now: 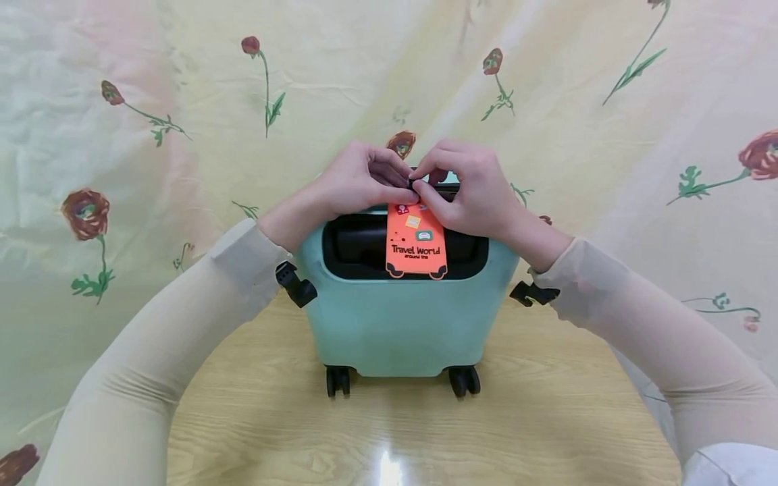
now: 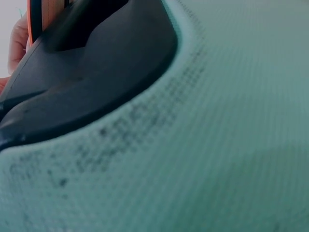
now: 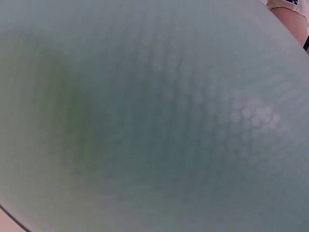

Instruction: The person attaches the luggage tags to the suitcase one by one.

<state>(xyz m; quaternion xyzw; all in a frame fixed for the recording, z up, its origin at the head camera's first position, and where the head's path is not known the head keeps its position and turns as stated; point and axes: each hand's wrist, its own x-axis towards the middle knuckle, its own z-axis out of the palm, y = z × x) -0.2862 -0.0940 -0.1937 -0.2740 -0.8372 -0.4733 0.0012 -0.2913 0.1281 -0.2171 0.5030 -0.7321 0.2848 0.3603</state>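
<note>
An orange luggage tag [image 1: 416, 253] printed "Travel World" hangs upright in front of the black top panel [image 1: 357, 243] of a mint-green suitcase [image 1: 401, 327]. At the tag's upper end, my left hand [image 1: 358, 177] and right hand [image 1: 474, 185] meet, fingertips pinching a small black strap [image 1: 412, 183]. How the strap runs is mostly hidden behind the fingers. In the left wrist view, the suitcase shell [image 2: 231, 121] fills most of the picture, with the tag's edge [image 2: 50, 14] at upper left. Blurred green shell [image 3: 159, 121] takes up the right wrist view.
The suitcase stands on black wheels [image 1: 464, 381] on a wood-grain table [image 1: 273, 432]. Behind it hangs a pale curtain [image 1: 340, 74] with red flowers. Black buckled straps [image 1: 296, 285] sit at both wrists, close to the suitcase's sides.
</note>
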